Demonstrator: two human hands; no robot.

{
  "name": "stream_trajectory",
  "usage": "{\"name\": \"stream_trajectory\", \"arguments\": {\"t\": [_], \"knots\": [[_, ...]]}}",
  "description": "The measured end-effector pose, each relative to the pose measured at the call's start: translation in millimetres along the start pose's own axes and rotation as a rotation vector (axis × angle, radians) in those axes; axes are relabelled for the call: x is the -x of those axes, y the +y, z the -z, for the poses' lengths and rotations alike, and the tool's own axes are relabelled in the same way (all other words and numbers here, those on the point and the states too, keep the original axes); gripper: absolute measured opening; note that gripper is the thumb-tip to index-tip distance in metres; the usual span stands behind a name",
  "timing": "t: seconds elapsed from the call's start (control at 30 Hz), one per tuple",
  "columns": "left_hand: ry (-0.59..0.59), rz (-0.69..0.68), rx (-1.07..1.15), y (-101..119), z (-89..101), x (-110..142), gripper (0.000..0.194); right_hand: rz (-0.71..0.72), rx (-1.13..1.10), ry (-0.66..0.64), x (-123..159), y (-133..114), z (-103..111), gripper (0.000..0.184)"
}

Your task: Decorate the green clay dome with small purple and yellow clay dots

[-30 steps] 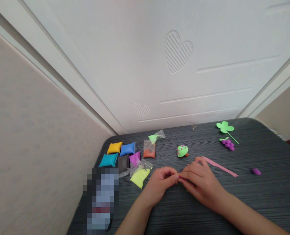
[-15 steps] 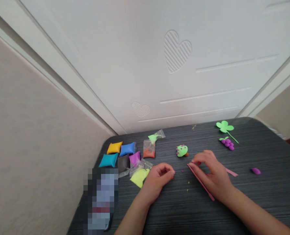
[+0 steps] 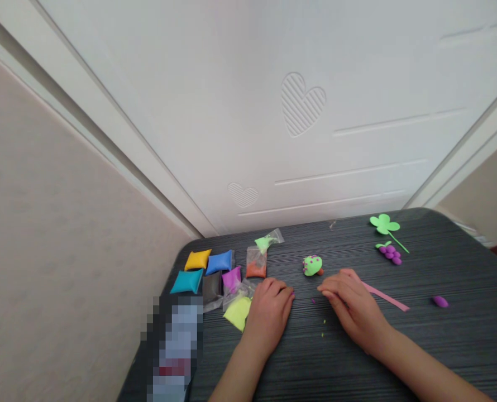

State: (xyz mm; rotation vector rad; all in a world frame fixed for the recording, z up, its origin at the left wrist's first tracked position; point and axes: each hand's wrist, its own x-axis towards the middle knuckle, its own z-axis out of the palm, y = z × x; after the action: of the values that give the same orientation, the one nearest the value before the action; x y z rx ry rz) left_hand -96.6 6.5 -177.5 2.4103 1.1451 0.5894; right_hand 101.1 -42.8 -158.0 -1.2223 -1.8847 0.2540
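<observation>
My left hand [image 3: 269, 312] is closed, palm down over the dark table, with a tiny bit of purple clay [image 3: 292, 294] showing at its fingertips. My right hand [image 3: 355, 307] has thumb and fingers pressed together; what they pinch, if anything, is hidden. Behind it a flat pink strip [image 3: 386, 297] lies on the table, its left end partly covered by the hand. Between and beyond the hands sits a small clay tree [image 3: 312, 266] with a green, purple-dotted crown and a brown trunk. A purple crumb [image 3: 313, 301] and yellow-green crumbs [image 3: 324, 321] lie between the hands.
Colored clay packets lie left, including a yellow packet [image 3: 197, 260], a blue packet [image 3: 220, 262] and a lime packet [image 3: 237, 312] beside my left hand. At right are a green clay clover [image 3: 384, 224], a purple grape bunch [image 3: 390, 254] and a purple lump [image 3: 440, 301]. A white panel [image 3: 215, 139] rises behind.
The thin pink stick that my right hand held is no longer visible in its fingers. More of the pink strip shows behind that hand. My left hand has turned palm down.
</observation>
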Motion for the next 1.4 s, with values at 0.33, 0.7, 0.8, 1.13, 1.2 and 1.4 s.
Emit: {"name": "stream_trajectory", "arguments": {"t": [0.33, 0.7, 0.8, 1.13, 1.2, 1.4], "knots": [[0.063, 0.001, 0.051, -2.2, -0.7, -2.5, 0.023, -0.009, -0.008, 0.075, -0.4, 0.7, 1.0, 0.010], [0.015, 0.235, 0.719, 34.6, 10.2, 2.5, 0.023, -0.151, -0.239, -0.010, -3.5, -21.3, 3.4, 0.017], [-0.092, 0.306, 0.984, 45.1, 6.3, 5.7, 0.029, -0.180, -0.305, -0.033, -2.3, -28.6, 2.7, 0.017], [-0.133, 0.437, 1.385, 46.2, -1.1, 8.0, 0.017, -0.204, -0.301, -0.034, 5.6, -23.5, 4.2, 0.017], [-0.124, 0.447, 1.393, 44.7, -2.2, 7.5, 0.016, -0.194, -0.283, -0.040, 6.9, -22.9, 3.2, 0.019], [-0.101, 0.516, 1.399, 43.4, -4.2, 6.4, 0.012, -0.178, -0.217, -0.043, 12.6, -21.1, -0.1, 0.021]]}}
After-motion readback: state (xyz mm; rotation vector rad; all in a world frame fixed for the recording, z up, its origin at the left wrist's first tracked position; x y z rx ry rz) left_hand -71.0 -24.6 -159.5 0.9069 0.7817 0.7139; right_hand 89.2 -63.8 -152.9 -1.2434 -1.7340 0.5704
